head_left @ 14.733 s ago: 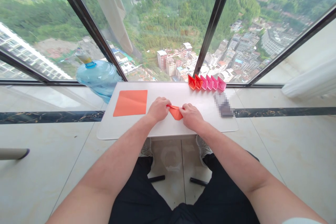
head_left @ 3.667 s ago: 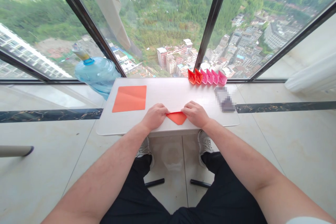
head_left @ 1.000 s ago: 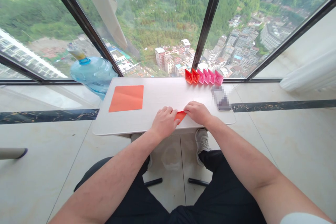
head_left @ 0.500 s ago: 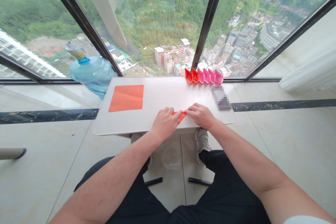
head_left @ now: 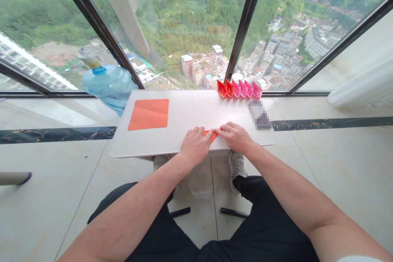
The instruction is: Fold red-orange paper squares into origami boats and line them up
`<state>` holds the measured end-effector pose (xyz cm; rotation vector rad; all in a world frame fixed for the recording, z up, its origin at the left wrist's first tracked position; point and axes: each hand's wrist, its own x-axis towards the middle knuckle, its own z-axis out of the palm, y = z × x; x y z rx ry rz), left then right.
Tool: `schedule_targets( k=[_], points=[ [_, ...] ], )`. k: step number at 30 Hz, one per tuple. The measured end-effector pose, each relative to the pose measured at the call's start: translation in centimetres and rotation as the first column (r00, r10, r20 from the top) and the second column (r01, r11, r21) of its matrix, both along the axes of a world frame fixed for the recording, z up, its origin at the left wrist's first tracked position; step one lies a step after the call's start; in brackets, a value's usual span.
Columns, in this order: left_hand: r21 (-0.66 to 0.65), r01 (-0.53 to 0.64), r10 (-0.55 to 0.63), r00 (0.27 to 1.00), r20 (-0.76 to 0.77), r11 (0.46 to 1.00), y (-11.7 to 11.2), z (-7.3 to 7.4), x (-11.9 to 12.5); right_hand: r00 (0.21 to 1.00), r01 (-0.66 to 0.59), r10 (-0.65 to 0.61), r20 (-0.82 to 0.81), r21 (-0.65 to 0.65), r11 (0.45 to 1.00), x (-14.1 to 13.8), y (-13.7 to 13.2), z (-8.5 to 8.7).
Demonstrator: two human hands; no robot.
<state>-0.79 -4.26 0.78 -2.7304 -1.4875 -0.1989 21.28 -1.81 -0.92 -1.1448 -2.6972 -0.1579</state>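
Note:
A small folded orange paper [head_left: 211,134] lies near the front edge of the white table [head_left: 184,114]. My left hand [head_left: 196,146] lies flat on the paper's left part, fingers stretched out and pressing it down. My right hand [head_left: 236,137] touches the paper's right end with its fingertips drawn together. Most of the paper is hidden under both hands. A flat orange sheet [head_left: 149,114] rests on the table's left side. A row of folded paper shapes [head_left: 239,89], orange and pink, stands along the table's far edge.
A blurred dark object [head_left: 259,114] lies on the table's right part. A blue water jug [head_left: 107,86] stands on the floor to the left, by the window. Tall glass panes with dark frames [head_left: 245,20] rise behind the table. My legs and shoes are under the table.
My left hand has slid over the folded paper and now covers most of it. My right hand has shifted slightly left along the paper's edge. The table's other things have not moved.

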Motion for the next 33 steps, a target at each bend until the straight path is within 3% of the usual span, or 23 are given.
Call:
schedule_targets(
  k=[18, 26, 33],
  points=[
    [-0.011, -0.018, 0.019, 0.999, 0.031, 1.0, 0.0, -0.3, -0.2, 0.994, 0.104, -0.104, -0.011, -0.049, 0.993, -0.1, -0.4, 0.1],
    [-0.021, -0.061, 0.061, 0.998, 0.028, 0.998, -1.5, -0.4, 0.7, 0.96, 0.277, -0.273, 0.066, -0.048, 0.96, -3.0, -1.5, 0.8],
    [-0.077, -0.096, 0.1, 0.994, 0.044, 0.992, -2.8, -1.0, 1.0, 0.992, 0.126, -0.124, 0.035, -0.058, 0.99, -4.6, -2.1, 1.3]
  ],
)
